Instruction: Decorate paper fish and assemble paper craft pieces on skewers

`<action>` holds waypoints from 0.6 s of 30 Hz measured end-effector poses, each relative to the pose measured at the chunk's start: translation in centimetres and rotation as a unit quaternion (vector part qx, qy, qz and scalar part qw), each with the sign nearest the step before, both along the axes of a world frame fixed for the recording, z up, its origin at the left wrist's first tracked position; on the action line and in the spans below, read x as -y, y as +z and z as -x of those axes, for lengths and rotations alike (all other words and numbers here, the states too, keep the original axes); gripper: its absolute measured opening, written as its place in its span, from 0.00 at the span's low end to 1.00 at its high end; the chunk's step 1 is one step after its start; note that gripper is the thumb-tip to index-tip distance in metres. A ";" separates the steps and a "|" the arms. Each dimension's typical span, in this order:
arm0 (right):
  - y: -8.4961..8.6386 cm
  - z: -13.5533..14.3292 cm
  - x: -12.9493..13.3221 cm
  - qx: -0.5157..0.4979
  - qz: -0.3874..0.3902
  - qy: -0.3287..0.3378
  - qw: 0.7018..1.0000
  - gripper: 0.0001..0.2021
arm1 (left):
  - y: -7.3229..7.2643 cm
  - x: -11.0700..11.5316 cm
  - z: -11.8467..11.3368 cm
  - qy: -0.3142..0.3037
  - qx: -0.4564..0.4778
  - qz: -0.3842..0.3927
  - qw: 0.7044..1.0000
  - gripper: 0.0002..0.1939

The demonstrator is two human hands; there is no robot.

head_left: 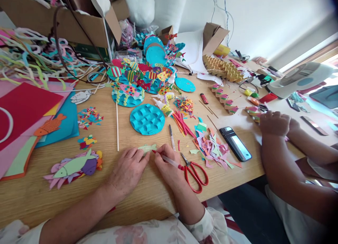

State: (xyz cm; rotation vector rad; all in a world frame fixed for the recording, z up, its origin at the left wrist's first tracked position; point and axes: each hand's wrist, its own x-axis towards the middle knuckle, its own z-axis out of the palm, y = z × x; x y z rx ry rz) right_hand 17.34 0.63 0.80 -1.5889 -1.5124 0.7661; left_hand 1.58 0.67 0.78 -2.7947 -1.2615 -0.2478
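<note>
A small pale green paper fish (147,149) with drawn marks lies on the wooden table. My left hand (129,171) holds it down, fingers pressed along its near left side. In my right hand (169,165) is a red pen (170,161) with a clear barrel, gripped in a closed pinch. Its tip meets or nearly meets the fish's right end. Red-handled scissors (195,177) rest just right of my right hand. Left of my left hand sits a pile of cut paper fish (75,167), a light green one on top.
Around my hands are a blue scalloped disc (147,119), a grey pen (171,137), paper scraps (212,147), a phone (235,144) and glue bottles (163,107). Coloured sheets (29,107) lie at left. Another person's hands (276,124) work at right.
</note>
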 end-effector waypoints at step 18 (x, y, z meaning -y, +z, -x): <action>-0.3 0.1 -0.1 -0.024 0.011 -0.009 1.000 0.03 | 0.0 -0.1 -0.4 0.010 -0.003 -0.006 1.000 0.16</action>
